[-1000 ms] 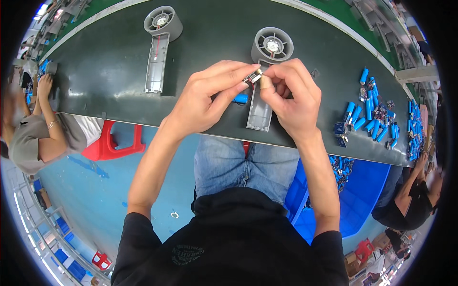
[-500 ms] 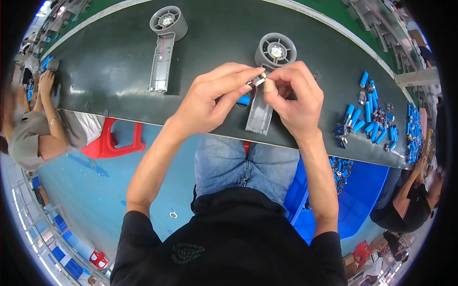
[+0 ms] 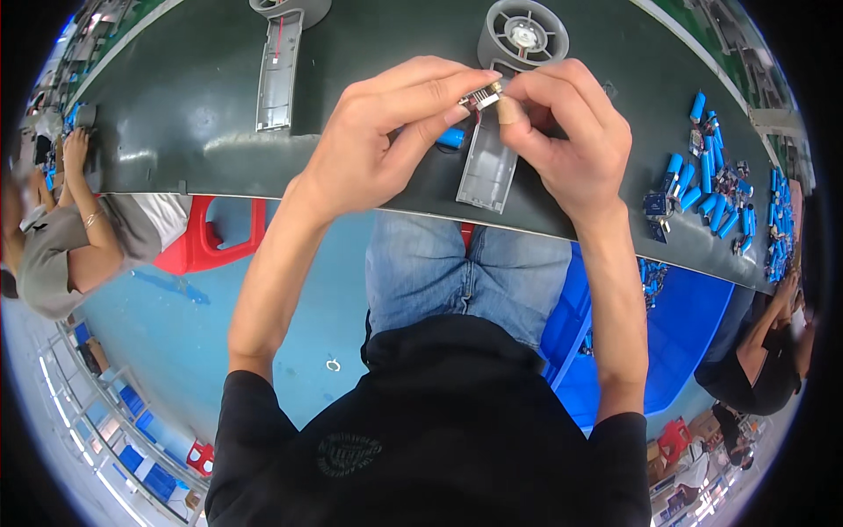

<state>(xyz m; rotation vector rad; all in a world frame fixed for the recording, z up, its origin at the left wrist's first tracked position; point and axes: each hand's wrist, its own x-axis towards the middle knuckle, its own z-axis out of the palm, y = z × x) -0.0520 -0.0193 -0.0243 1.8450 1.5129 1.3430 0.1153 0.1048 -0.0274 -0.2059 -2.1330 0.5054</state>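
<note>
Between the thumb and fingertips of my left hand (image 3: 382, 132) is a small circuit board (image 3: 479, 97) with a pale connector, held up over the table. My right hand (image 3: 575, 132) is closed in a pinch at the board's right edge; what lies between its fingertips is too small and covered to make out. A tan wrap covers one of its fingertips. Below the board, a blue cylindrical battery (image 3: 451, 138) shows by my left fingertips. Beneath both hands lies a grey handheld fan housing (image 3: 488, 171), its open handle toward me and its round fan head beyond my hands.
A second grey fan housing (image 3: 276, 92) with a red wire lies to the left. Blue batteries with boards (image 3: 716, 189) are heaped on the right of the dark green table (image 3: 369, 39). A blue bin (image 3: 672, 325) stands below the right edge. Other people sit at both sides.
The whole view has shifted, so the table and fan housings sit higher in the picture. Both hands keep the same pinch at the board, with only slight finger movement.
</note>
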